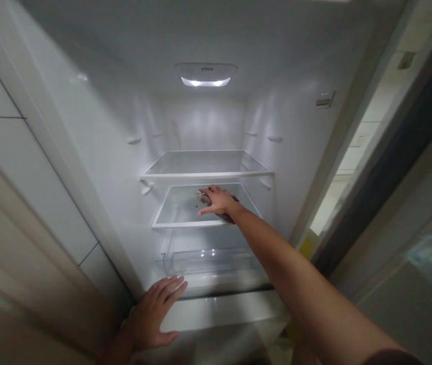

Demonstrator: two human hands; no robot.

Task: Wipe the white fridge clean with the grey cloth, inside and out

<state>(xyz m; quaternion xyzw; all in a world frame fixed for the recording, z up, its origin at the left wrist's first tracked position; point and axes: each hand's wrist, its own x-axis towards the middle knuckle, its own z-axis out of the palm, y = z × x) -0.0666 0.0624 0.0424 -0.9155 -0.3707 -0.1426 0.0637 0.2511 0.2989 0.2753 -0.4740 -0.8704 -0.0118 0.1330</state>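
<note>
My right hand (pixel 218 199) reaches into a fridge and lies over a bunched, dark grey-brown cloth (pixel 226 218) on the lower glass shelf (pixel 180 203). Its fingers cover much of the cloth, and the thumb sticks out to the left. A small dark speck shows on the glass beside the cloth. Low on the left, my left hand (pixel 155 314) has its fingers spread and holds nothing. It is near the fridge's front lower edge; whether it touches that edge I cannot tell.
An upper glass shelf (pixel 206 163) sits above my right hand. Below is a clear drawer (pixel 211 261). A lit lamp (pixel 205 76) is in the ceiling, with shelf ledges along both side walls. The fridge door (pixel 401 238) stands open at right; a tiled wall (pixel 29 167) is at left.
</note>
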